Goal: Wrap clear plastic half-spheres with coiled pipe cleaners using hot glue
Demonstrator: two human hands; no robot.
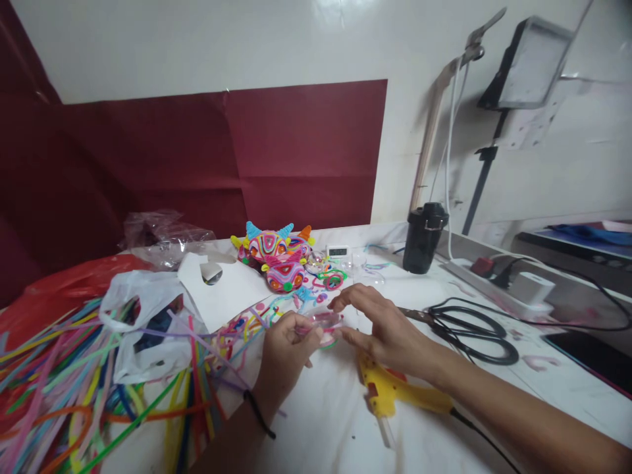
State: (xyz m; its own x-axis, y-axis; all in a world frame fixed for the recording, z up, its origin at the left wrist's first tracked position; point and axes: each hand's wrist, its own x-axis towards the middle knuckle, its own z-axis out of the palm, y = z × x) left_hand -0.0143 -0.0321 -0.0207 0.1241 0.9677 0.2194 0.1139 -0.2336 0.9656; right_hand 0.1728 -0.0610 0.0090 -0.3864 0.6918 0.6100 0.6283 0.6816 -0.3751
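Observation:
My left hand (287, 343) grips a small clear plastic piece with a pink coil inside (323, 321), held just above the white table (320, 421). My right hand (382, 326) sits to its right, fingers spread, with thumb and fingertips touching the same piece. A yellow glue gun (395, 394) lies under my right wrist. Beyond the hands rest colourful pipe-cleaner figures (276, 253) and small coiled rings (333, 280).
A heap of loose pipe cleaners (74, 388) and plastic bags (143, 316) fills the left side. Black scissors (469, 329) lie to the right, near a black cup (423, 237), a small timer (338, 251), a power strip (488, 280) and a lamp stand (530, 66).

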